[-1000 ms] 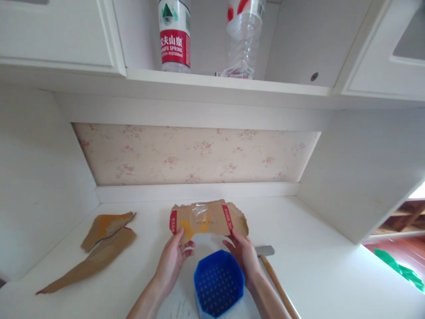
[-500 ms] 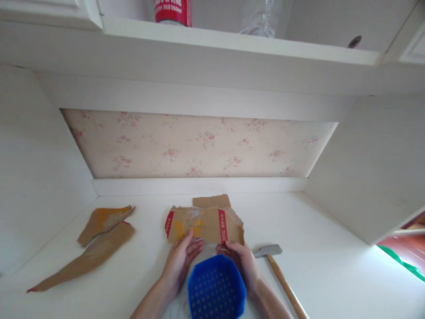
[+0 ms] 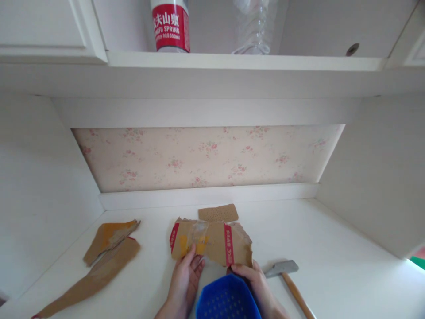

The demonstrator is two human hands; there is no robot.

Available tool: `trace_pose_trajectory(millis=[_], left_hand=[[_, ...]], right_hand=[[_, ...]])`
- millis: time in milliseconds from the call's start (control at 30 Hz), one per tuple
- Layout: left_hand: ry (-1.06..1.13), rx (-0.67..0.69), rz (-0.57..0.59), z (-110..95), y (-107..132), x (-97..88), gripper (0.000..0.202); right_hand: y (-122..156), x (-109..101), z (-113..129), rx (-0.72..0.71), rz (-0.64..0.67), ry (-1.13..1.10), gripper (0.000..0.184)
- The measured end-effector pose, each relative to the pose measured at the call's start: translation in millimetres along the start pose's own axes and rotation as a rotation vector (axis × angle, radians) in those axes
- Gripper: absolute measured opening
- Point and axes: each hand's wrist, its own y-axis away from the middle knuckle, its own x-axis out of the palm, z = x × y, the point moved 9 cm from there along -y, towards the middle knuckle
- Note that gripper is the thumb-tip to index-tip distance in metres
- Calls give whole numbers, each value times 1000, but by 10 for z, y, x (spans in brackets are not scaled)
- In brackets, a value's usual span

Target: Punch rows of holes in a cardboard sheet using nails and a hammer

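A torn piece of cardboard (image 3: 212, 241) with red printed strips, clear tape and a yellow patch is held between my two hands over the white surface. My left hand (image 3: 186, 279) grips its lower left edge, the thumb lying on the front face. At the lower right edge my right hand (image 3: 254, 283) pinches it beside a red strip, the fingers partly hidden. Below the cardboard and between my wrists is a blue basket (image 3: 227, 299) with a perforated bottom, cut off by the frame. A hammer (image 3: 288, 277) with a wooden handle lies beside my right hand.
Two torn cardboard strips (image 3: 99, 274) lie at the left. A small dotted cardboard piece (image 3: 219, 212) lies behind the held one. Side panels flank the surface, and a shelf (image 3: 245, 62) overhead carries a red-labelled bottle (image 3: 171, 27) and a clear plastic bottle (image 3: 255, 31).
The camera has tilted up, so everything sits lower in view and more of the shelf bottles shows. The small dotted piece is less covered by the held cardboard. Both hands keep their grip.
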Motion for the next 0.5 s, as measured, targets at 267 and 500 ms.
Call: trace_pose_trajectory(millis=[267,500], left_hand=[[49,-64,27,3,-51,-38,12],[64,-97,23,-13,-41,-45,8]], right_hand=[[30,58,72,23,-23,-27,15],[-25,27,41,1,-29,-8,11]])
